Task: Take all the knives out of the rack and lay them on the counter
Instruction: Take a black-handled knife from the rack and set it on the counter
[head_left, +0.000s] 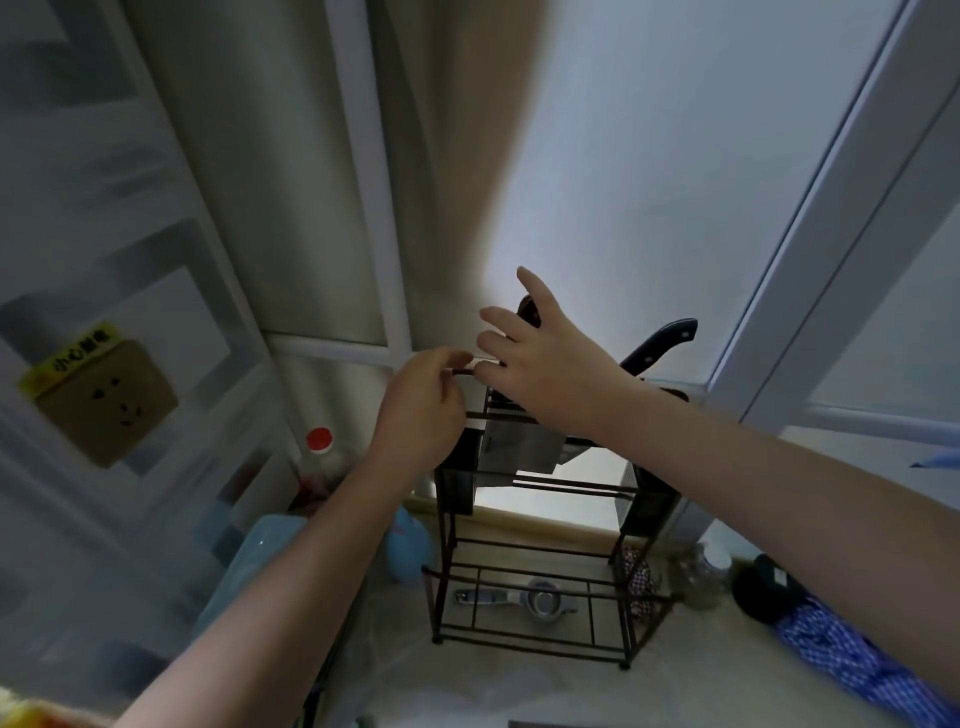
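A dark wire rack (535, 639) stands on the beige counter (691, 680). Knives stick up from its top: a wide cleaver blade (519, 452), a brown handle (529, 309) and a black riveted handle (662, 343). My left hand (421, 410) pinches the rack's top left rail. My right hand (540, 358) hovers over the knife handles with its fingers spread, just in front of the brown handle, holding nothing.
A metal squeezer tool (519, 600) lies on the rack's bottom shelf. A red-capped bottle (319, 452) and a pale blue box (254, 561) stand to the left. A blue checked cloth (852, 660) and jars (701, 577) sit to the right. A wall socket (106, 400) is on the left.
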